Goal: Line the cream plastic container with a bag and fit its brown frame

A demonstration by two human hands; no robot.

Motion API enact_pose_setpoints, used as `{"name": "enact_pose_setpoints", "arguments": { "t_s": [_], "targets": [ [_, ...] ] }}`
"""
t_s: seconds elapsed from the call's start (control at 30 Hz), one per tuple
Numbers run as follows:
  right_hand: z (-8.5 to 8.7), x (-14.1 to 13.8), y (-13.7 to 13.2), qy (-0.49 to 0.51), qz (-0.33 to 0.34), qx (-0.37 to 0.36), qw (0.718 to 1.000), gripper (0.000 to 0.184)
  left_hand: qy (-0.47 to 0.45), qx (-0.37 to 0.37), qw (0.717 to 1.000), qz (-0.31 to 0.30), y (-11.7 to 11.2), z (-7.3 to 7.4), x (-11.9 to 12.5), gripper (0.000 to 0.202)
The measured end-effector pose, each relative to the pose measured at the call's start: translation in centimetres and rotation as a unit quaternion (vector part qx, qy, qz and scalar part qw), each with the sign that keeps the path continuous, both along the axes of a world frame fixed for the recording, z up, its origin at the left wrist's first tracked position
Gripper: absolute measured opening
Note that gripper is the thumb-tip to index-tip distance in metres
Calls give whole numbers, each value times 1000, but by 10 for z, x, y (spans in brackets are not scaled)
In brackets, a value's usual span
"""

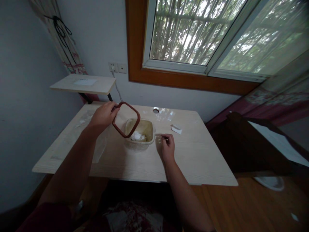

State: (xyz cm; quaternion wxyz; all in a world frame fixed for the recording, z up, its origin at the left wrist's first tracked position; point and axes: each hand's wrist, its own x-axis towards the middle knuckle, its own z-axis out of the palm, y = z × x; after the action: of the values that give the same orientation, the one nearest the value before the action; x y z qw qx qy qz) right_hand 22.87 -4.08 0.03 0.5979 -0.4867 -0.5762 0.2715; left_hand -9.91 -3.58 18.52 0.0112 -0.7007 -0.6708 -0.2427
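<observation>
My left hand (104, 114) is closed on a brown, rounded-square rubber ring (126, 119) and holds it tilted in the air above the left rim of a beige food container (141, 134). Something white lies inside the container. My right hand (167, 146) rests on the pale wooden table (193, 161) just right of the container, its fingers pinched on a small thin object I cannot make out.
A clear plastic lid (98, 149) lies on the table under my left forearm. A small white piece (176, 129) sits further right, near a round cable hole (155, 110). A raised shelf (83, 84) stands at the back left. A dark chair (241, 138) is to the right.
</observation>
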Motion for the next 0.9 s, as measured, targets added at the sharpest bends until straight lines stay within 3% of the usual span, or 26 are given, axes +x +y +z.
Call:
{"name": "enact_pose_setpoints", "arguments": {
  "t_s": [0.2, 0.4, 0.67, 0.9],
  "targets": [
    [0, 0, -1, -1, -1, 2, 1000, 14, -17, 82, 992, -93, 7, 21, -9, 28],
    [0, -1, -1, 19, -2, -8, 1000, 12, 62, 98, 960, -256, 20, 28, -4, 29],
    [-2, -2, 0, 32, 4, -20, 999, 12, 193, 128, 893, -386, 26, 22, 42, 22],
    [-4, -2, 1, 52, 3, -34, 998, 12, 246, 152, 832, -474, 26, 12, 88, 18]
  ]
}}
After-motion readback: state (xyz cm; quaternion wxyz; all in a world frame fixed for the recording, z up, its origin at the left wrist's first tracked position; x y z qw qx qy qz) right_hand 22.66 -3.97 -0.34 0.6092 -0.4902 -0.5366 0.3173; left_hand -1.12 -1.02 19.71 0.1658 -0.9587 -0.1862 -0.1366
